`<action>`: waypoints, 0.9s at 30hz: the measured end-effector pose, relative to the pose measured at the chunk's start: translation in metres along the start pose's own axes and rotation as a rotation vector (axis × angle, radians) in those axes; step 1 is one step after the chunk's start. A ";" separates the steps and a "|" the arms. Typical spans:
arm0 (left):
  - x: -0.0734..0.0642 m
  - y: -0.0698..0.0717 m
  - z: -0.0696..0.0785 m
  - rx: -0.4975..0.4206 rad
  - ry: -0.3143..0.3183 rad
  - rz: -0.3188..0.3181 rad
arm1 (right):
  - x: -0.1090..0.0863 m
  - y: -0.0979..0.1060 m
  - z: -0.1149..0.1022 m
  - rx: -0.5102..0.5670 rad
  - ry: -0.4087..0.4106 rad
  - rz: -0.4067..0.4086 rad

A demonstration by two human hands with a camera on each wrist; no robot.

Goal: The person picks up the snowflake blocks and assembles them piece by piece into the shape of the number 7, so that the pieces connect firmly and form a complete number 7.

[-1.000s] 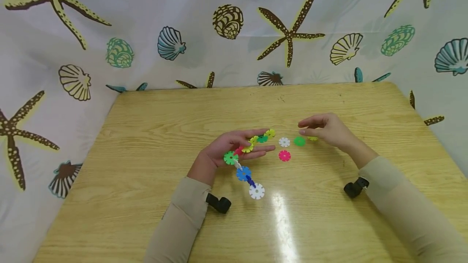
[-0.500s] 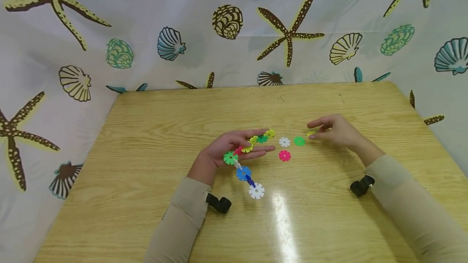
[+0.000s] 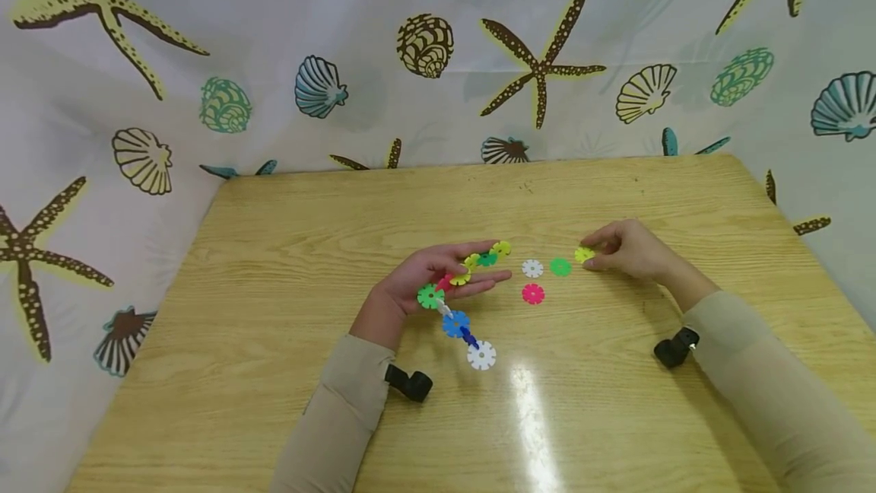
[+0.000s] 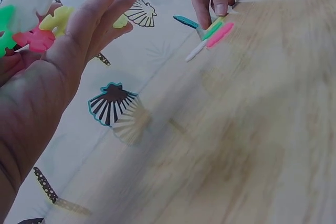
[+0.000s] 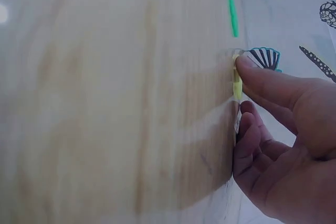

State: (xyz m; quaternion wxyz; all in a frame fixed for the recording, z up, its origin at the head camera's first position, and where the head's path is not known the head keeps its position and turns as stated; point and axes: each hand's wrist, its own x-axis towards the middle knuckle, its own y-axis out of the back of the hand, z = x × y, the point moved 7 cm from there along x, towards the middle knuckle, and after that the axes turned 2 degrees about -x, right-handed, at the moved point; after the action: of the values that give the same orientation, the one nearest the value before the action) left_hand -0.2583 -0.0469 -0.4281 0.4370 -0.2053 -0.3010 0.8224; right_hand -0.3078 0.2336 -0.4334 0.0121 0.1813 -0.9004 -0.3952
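My left hand [image 3: 438, 272], palm up, holds a chain of interlocked snowflake discs [image 3: 455, 324]; its thumb lies over the chain and the other fingers extend. The chain runs from a yellow disc near the fingertips through green, pink and blue ones to a white disc [image 3: 482, 355] at its hanging lower end. Farther right, my right hand [image 3: 633, 249] pinches a loose yellow snowflake disc [image 3: 584, 255] by its edge between thumb and fingers, at the tabletop. In the right wrist view, the thumb touches that yellow disc [image 5: 237, 85], seen edge-on.
Between the hands, a white disc [image 3: 532, 268], a green disc [image 3: 560, 267] and a pink disc [image 3: 533, 294] lie flat on the wooden table [image 3: 308, 249]. A cloth [image 3: 369, 97] printed with shells and starfish hangs behind the table.
My right hand has shifted slightly right, and its thumb and fingers have closed on the yellow disc, which has moved a little. The left hand and its chain have stayed nearly still.
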 end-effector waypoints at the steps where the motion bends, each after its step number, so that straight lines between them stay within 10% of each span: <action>1: 0.000 0.000 0.000 -0.001 -0.002 0.002 | 0.000 0.000 0.000 -0.004 0.001 -0.001; 27: 0.000 0.000 -0.001 0.018 -0.005 0.002 | -0.003 0.005 -0.002 -0.093 0.003 0.080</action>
State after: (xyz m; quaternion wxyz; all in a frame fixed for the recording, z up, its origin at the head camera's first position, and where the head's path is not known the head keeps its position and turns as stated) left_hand -0.2577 -0.0462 -0.4287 0.4374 -0.1997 -0.2943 0.8260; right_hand -0.3061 0.2366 -0.4280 0.0379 0.1449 -0.8876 -0.4356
